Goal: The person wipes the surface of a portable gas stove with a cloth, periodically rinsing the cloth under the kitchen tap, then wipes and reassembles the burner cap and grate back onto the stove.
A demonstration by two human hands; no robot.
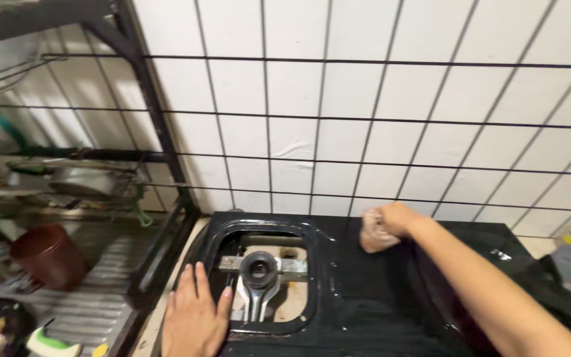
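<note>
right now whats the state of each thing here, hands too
left hand: open, flat on the stove's left edge
right hand: closed on a crumpled cloth
cloth: bunched, pressed to the stove top near the back
stove top: black, glossy
burner: bare, no pan support, unlit
brown pot: tilted on the drying rack
drying rack: loaded with dishes

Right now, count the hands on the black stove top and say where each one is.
2. The left hand lies flat on the stove top's front left edge, beside the open burner well. The right hand presses a crumpled cloth near the back, by the tiled wall.
</note>
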